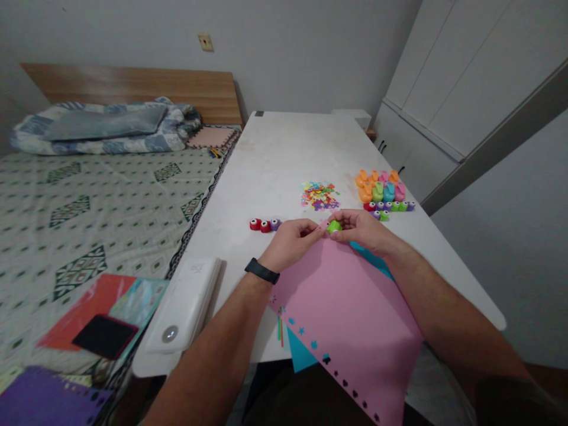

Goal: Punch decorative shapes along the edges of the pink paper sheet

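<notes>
Soft, greyish light; stretched edges

Bare left hand [295, 241], a smooth, flat black wristband [261, 271] above it; bare right hand [361, 229], a dark cloth sleeve [510, 399] farther up that arm; dark clothing [288, 393] across the lap

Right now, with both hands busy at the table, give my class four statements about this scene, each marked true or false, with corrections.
1. The right hand holds a green punch. True.
2. A black wristband is on the right arm. False: the black wristband is on the left arm.
3. The pink sheet has shaped holes along one edge. True.
4. The colourful confetti lies on the bed. False: the colourful confetti lies on the white table.
</notes>
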A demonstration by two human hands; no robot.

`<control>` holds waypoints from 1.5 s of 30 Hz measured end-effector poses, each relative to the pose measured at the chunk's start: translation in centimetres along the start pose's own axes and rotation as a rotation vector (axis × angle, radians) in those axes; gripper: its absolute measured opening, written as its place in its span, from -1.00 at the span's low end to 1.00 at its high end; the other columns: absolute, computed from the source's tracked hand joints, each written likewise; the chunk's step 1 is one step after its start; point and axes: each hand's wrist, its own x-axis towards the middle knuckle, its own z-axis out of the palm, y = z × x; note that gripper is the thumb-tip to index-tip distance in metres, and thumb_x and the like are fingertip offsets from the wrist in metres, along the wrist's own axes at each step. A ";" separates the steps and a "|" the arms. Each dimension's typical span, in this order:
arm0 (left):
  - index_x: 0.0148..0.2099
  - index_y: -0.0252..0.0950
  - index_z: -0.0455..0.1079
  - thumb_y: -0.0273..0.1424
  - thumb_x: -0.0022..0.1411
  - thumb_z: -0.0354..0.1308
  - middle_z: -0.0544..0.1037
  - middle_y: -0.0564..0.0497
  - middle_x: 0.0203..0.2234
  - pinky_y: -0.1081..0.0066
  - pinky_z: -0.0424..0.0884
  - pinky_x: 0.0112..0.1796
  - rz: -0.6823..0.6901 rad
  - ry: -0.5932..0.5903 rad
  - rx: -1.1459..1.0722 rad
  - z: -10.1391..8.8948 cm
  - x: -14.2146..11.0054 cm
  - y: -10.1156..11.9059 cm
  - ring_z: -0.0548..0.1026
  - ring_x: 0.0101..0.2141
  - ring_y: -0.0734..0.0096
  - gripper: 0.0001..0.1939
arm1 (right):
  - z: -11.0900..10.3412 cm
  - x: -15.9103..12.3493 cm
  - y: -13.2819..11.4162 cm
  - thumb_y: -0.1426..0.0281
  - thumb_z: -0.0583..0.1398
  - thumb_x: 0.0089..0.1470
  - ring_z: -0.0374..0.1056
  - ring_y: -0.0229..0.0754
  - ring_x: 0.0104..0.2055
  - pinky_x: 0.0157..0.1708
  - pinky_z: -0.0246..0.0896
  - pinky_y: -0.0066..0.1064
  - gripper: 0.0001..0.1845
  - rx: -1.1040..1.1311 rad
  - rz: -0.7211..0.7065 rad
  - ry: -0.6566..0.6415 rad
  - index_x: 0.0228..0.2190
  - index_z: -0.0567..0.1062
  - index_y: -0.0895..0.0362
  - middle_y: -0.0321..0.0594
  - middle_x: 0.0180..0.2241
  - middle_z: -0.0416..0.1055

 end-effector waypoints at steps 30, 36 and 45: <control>-0.27 -0.33 0.55 0.07 0.13 0.28 0.50 0.03 -0.51 0.44 0.20 -0.48 -0.020 0.012 0.050 0.1 -0.3 0.5 0.34 -0.49 0.44 -0.49 | 0.4 0.9 1.0 0.47 0.38 -0.15 0.34 -0.25 -0.40 -0.37 0.23 -0.37 -0.69 -0.111 -0.068 0.064 -0.26 0.55 0.14 -0.25 -0.36 0.50; -0.32 -0.32 0.52 0.06 0.09 0.30 0.44 0.05 -0.56 0.44 0.19 -0.47 -0.067 0.015 0.066 0.1 -0.2 0.6 0.33 -0.49 0.43 -0.51 | 0.5 0.9 1.4 0.47 0.35 -0.14 0.34 -0.23 -0.40 -0.39 0.23 -0.40 -0.70 -0.203 -0.074 0.080 -0.26 0.55 0.14 -0.27 -0.40 0.49; -0.23 -0.32 0.56 0.06 0.16 0.25 0.47 0.04 -0.48 0.44 0.18 -0.44 -0.040 -0.043 0.076 0.4 -0.2 0.0 0.31 -0.47 0.46 -0.51 | 0.7 0.8 1.4 0.47 0.34 -0.13 0.31 -0.24 -0.40 -0.42 0.18 -0.42 -0.72 -0.266 -0.069 0.084 -0.27 0.56 0.16 -0.26 -0.41 0.49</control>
